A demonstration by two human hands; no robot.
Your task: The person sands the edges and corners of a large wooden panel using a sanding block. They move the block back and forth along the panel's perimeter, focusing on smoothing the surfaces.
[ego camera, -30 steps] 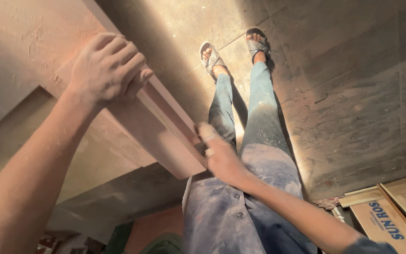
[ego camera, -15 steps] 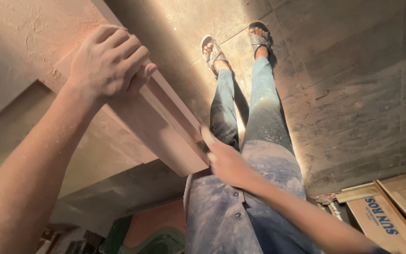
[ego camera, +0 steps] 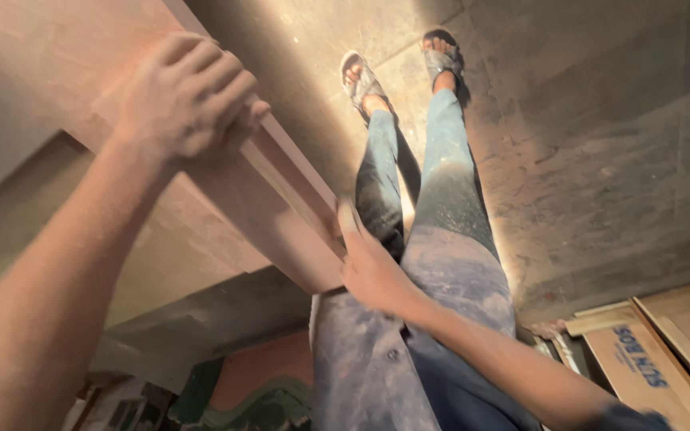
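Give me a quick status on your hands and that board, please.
Left hand clamped over the wooden board's top edge. Right hand pressed against its near end. Nothing between hands and board; dusty concrete floor below.

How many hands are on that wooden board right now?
2. The left hand grips the board's long edge up near the top left. The right hand presses against its near corner, by the person's jeans. No other hands show.

Tan cardboard box [ego camera: 640,367] with blue print, bottom right (partly cut off).
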